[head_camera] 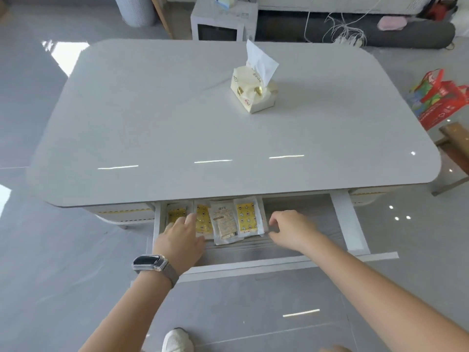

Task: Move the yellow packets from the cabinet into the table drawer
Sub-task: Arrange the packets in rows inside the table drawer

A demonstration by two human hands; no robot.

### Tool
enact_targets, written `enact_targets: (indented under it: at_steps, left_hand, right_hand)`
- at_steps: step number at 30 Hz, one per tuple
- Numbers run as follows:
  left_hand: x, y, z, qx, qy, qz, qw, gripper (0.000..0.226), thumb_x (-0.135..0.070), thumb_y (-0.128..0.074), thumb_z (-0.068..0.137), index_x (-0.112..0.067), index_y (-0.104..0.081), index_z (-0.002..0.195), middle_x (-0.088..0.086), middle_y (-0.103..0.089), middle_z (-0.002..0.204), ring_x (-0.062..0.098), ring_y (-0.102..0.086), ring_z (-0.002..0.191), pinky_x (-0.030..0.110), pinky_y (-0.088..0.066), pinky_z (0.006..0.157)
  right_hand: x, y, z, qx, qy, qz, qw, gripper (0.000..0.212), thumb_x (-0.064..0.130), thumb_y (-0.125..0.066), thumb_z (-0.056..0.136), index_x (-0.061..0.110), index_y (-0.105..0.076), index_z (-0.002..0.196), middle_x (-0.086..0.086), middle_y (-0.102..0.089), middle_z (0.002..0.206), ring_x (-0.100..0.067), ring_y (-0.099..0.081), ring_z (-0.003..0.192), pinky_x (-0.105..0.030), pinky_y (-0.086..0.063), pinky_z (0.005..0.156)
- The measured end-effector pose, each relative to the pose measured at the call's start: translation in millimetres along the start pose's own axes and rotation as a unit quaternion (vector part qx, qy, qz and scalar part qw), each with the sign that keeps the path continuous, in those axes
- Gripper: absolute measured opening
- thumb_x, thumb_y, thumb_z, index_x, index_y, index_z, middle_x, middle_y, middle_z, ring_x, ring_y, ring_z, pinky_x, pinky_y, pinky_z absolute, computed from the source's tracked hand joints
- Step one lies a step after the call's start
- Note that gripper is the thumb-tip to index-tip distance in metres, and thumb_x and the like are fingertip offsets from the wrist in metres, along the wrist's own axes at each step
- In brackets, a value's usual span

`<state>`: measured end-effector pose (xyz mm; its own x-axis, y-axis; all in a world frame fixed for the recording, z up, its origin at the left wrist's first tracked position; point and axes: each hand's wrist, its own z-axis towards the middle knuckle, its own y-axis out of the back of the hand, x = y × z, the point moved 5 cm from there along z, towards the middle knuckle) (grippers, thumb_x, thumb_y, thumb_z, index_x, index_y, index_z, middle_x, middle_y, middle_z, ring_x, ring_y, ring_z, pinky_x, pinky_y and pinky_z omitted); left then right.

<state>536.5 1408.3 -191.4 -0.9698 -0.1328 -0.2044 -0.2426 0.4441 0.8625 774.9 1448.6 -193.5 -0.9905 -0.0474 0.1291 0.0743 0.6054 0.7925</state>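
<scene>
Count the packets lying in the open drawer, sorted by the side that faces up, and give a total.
Yellow patterned packets: 3
Packet showing plain printed label: 1
Total in the drawer: 4

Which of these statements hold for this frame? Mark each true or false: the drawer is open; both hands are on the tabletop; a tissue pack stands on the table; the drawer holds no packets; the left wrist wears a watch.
1. The table drawer is open. True.
2. Both hands are on the tabletop. False: the left hand and the right hand reach into the drawer.
3. A tissue pack stands on the table. True.
4. The drawer holds no packets. False: several yellow packets lie in its left part.
5. The left wrist wears a watch. True.
</scene>
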Motion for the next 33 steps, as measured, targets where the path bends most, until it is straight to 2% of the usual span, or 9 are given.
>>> enact_targets:
  at_steps: [3, 8, 12, 14, 19, 25, 30, 33]
  left_hand:
    - [-5, 48, -27, 0.034, 0.016, 0.001, 0.999, 0.054, -0.034, -0.044, 0.098, -0.024, -0.027, 0.149, 0.003, -0.048, 0.137, 0.025, -0.048, 0.126, 0.036, -0.047, 0.086]
    - [-4, 130, -79, 0.082, 0.012, 0.007, 0.997, 0.053, -0.037, -0.045, 0.096, -0.030, -0.033, 0.147, -0.002, -0.047, 0.139, 0.023, -0.048, 0.127, 0.036, -0.049, 0.091]
    - [9, 206, -114, 0.096, -0.009, 0.004, 0.995, 0.075, -0.040, -0.051, 0.093, -0.039, -0.008, 0.154, -0.001, -0.045, 0.141, 0.024, -0.053, 0.122, 0.039, -0.054, 0.087]
    - [20, 248, -121, 0.092, -0.019, 0.015, 0.995, 0.082, -0.041, -0.054, 0.091, -0.041, -0.002, 0.154, 0.000, -0.047, 0.136, 0.024, -0.055, 0.117, 0.039, -0.055, 0.087]
    - [60, 336, -135, 0.054, -0.001, 0.022, 0.998, 0.080, -0.041, -0.054, 0.091, -0.040, -0.005, 0.154, 0.003, -0.048, 0.132, 0.026, -0.056, 0.113, 0.035, -0.053, 0.083]
    - [113, 382, -179, 0.018, 0.051, -0.023, 0.998, 0.083, -0.042, -0.058, 0.089, -0.040, -0.006, 0.154, 0.005, -0.048, 0.132, 0.027, -0.057, 0.112, 0.036, -0.053, 0.080]
    - [164, 401, -223, -0.010, 0.130, -0.076, 0.989, 0.083, -0.041, -0.059, 0.087, -0.037, -0.012, 0.154, 0.006, -0.047, 0.135, 0.028, -0.056, 0.115, 0.041, -0.053, 0.091]
    - [195, 407, -258, -0.035, 0.187, -0.112, 0.975, 0.080, -0.039, -0.059, 0.088, -0.034, -0.015, 0.154, 0.007, -0.047, 0.136, 0.029, -0.056, 0.116, 0.038, -0.051, 0.090]
  right_hand:
    - [15, 46, -39, 0.006, -0.015, 0.014, 1.000, 0.032, 0.027, -0.057, 0.092, 0.025, -0.058, 0.123, 0.002, -0.061, 0.124, -0.021, -0.058, 0.111, -0.032, -0.052, 0.085]
    - [55, 133, -107, 0.009, -0.014, 0.026, 1.000, 0.036, 0.027, -0.059, 0.088, 0.027, -0.057, 0.123, 0.006, -0.060, 0.125, -0.018, -0.056, 0.115, -0.032, -0.049, 0.087]
    - [104, 205, -151, 0.022, 0.005, 0.021, 1.000, 0.042, 0.028, -0.061, 0.085, 0.027, -0.054, 0.127, 0.005, -0.062, 0.119, -0.019, -0.059, 0.106, -0.029, -0.049, 0.076]
    - [133, 242, -163, 0.035, 0.023, 0.005, 0.999, 0.051, 0.026, -0.061, 0.086, 0.026, -0.048, 0.135, 0.003, -0.061, 0.122, -0.020, -0.059, 0.106, -0.027, -0.043, 0.069]
    - [206, 317, -182, 0.037, 0.044, -0.026, 0.998, 0.064, 0.031, -0.062, 0.085, 0.028, -0.039, 0.144, 0.002, -0.051, 0.135, -0.021, -0.055, 0.116, -0.029, -0.041, 0.074]
    - [291, 348, -199, 0.020, 0.095, -0.053, 0.994, 0.062, 0.030, -0.061, 0.085, 0.031, -0.039, 0.143, 0.003, -0.049, 0.138, -0.020, -0.055, 0.115, -0.028, -0.042, 0.077]
    - [370, 355, -209, 0.026, 0.175, -0.109, 0.978, 0.060, 0.029, -0.059, 0.084, 0.031, -0.041, 0.141, 0.003, -0.052, 0.132, -0.020, -0.057, 0.112, -0.028, -0.044, 0.075]
    - [422, 353, -220, 0.034, 0.226, -0.153, 0.961, 0.062, 0.031, -0.059, 0.083, 0.033, -0.039, 0.142, 0.003, -0.052, 0.132, -0.020, -0.056, 0.115, -0.027, -0.042, 0.077]
